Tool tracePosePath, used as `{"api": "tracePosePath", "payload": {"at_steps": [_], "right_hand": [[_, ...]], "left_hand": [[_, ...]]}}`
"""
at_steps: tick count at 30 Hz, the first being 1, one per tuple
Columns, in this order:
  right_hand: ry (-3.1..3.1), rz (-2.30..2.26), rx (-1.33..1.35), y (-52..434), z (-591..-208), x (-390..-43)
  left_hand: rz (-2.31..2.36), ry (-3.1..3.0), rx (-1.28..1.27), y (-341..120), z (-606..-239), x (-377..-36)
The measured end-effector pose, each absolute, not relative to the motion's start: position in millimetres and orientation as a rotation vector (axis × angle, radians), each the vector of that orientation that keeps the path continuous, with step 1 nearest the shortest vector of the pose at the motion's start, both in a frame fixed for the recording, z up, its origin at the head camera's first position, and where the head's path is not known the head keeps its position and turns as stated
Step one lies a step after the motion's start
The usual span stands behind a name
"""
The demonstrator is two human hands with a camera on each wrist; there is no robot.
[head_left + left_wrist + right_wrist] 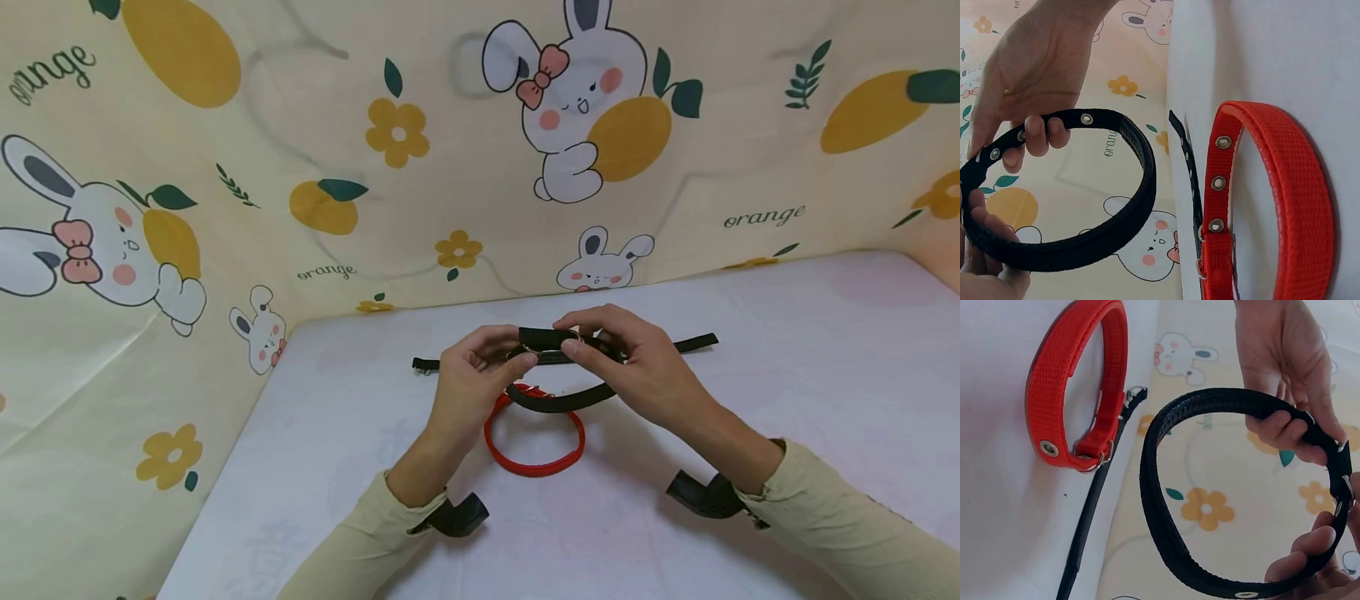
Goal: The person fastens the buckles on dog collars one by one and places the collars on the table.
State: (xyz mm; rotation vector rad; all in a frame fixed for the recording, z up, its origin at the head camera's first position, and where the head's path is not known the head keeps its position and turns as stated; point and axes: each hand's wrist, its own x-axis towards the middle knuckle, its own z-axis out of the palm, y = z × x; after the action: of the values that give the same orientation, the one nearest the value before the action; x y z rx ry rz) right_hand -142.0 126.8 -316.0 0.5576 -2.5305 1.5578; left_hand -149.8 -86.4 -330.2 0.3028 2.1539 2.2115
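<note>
A black collar [558,403] with metal eyelets is bent into a loop and held up above the table in both hands. My left hand [474,375] pinches its left side between thumb and fingers. My right hand [645,358] pinches the right side, the thumb near a metal ring at the top. In the left wrist view, the collar's eyelet strap [1054,122] runs through the fingers. The overlapping ends are partly hidden by the fingers. Below the loop, a red collar [534,471], closed in a ring, stands on the table.
A second black strap [696,342] lies stretched out on the white table [337,467], behind the hands and partly hidden by them. Patterned cloth [420,192] with rabbits and oranges rises behind the table and along its left. Black bands [461,517] hang at both wrists.
</note>
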Motion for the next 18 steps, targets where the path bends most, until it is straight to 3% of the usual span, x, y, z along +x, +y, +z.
{"api": "tracePosePath", "payload": {"at_steps": [18], "right_hand": [[-2.434,1.42,0.61,126.3,-320.6,-145.3]], "left_hand": [[2.213,2.095,0.327,-85.1,-330.0,-148.6]]}}
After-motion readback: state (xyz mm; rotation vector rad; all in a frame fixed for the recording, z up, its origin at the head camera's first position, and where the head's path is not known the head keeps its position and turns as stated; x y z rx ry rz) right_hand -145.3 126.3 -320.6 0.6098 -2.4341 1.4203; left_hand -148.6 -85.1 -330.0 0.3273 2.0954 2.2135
